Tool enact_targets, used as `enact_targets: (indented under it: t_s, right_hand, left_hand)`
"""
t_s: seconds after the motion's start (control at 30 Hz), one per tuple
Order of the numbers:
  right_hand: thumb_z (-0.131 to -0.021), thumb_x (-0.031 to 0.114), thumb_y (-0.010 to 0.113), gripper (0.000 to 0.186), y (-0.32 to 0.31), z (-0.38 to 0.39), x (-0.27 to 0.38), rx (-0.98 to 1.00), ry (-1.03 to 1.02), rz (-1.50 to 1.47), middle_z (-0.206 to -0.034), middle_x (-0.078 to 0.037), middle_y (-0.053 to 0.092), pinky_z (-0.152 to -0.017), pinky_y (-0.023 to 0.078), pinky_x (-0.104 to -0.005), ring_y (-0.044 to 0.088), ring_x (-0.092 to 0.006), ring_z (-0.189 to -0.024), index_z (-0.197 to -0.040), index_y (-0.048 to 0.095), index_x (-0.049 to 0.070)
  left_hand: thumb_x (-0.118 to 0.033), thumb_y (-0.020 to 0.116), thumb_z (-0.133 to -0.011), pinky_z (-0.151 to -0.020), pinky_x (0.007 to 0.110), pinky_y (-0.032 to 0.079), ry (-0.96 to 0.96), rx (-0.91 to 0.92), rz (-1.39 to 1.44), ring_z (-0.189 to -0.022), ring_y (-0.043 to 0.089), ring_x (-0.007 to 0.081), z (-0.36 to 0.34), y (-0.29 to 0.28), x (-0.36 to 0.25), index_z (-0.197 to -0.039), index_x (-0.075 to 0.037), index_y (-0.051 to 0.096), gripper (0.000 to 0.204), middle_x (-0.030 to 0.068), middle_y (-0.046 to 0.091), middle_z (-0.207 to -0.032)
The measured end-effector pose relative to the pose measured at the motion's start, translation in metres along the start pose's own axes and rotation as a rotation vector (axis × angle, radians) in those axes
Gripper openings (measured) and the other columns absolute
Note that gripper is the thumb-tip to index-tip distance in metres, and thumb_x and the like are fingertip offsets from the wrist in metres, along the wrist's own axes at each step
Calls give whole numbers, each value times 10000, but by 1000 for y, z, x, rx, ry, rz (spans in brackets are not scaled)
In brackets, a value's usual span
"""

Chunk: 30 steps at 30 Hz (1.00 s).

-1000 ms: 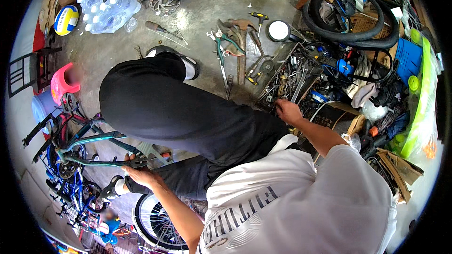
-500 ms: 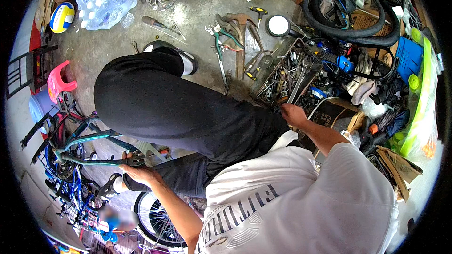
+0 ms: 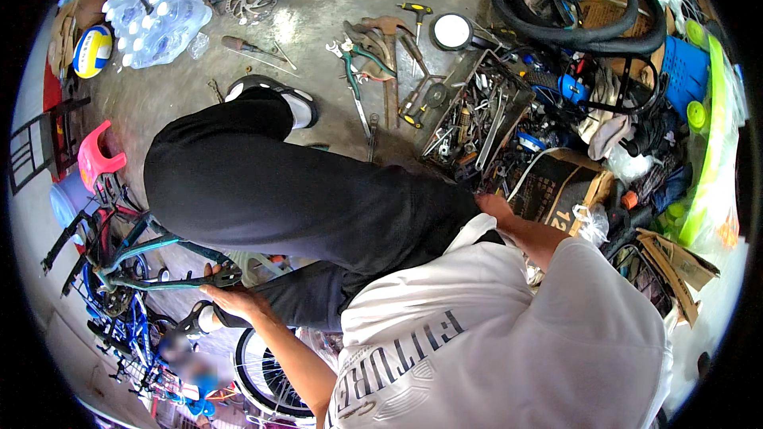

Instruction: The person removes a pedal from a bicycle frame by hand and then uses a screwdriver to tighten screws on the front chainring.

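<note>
The left hand (image 3: 237,300) curls, nearly closed, around the right-hand end of a teal-green metal bicycle frame (image 3: 159,284), whose long axis runs leftward from that grip. The right hand (image 3: 494,206), well apart beyond the black trousers (image 3: 302,199) (fingers hidden, so I cannot tell its hold), is near a black-and-brown cardboard box (image 3: 548,187).

White short-sleeved shirt (image 3: 509,342), black trousers (image 3: 278,191), apparently black-and-white shoes (image 3: 304,110).

lower left, a teal bicycle frame (image 3: 163,284); upper left, a yellow, blue and white panelled ball (image 3: 93,52).
</note>
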State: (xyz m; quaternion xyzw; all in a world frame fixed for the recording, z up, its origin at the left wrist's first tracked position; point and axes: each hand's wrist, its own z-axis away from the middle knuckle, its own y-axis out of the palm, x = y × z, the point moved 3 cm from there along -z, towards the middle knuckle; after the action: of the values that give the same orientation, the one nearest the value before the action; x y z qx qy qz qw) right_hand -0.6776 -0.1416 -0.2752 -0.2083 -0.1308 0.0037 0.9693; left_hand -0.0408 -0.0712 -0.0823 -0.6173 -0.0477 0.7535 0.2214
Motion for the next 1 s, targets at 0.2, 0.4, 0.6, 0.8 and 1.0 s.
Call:
enact_targets:
  t_s: [0.2,0.4,0.6,0.8,1.0]
  right_hand:
    - [-971,179,478,267,71,51,3,-15,67,-185,-1052,-174,735,-842,577,-510,723,-388,-948,-1119,680,87]
    - [-912,253,577,273,89,68,18,-69,79,-414,-1009,-236,702,-847,543,-537,689,-435,-995,-1091,618,51]
    - [-876,121,689,810,30,36,-27,-477,599,-520,-1411,-271,482,-914,551,-527,622,-517,-1083,-1558,257,196]
    - [-971,248,623,518,-4,-2,-57,-212,610,-1083,-1102,-106,667,-797,555,-402,671,-235,-907,-1463,479,174]
    - [-1011,404,538,340,-161,56,36,-383,316,-1362,-872,-33,641,-693,527,-349,646,-152,-748,-1241,599,162]
  left_hand:
    - [-614,421,-1046,-874,403,435,-85,131,-49,-1152,638,230,-1,-14,-8,-1428,-73,535,673,68,668,-1282]
    - [-583,464,-1048,-896,378,417,-131,225,-33,-1170,627,192,-7,-19,-14,-1439,-77,526,642,37,673,-1289]
    - [-566,414,-1071,-832,342,524,-114,137,-101,-1128,651,208,11,-7,-26,-1431,-54,515,634,90,678,-1270]
    - [-574,429,-1063,-838,356,512,-100,208,-52,-1157,627,205,0,-14,-10,-1443,-68,515,638,80,650,-1325]
    - [-562,391,-1079,-749,343,575,-9,115,-32,-1080,658,224,4,-14,-2,-1402,-44,532,627,113,666,-1226]
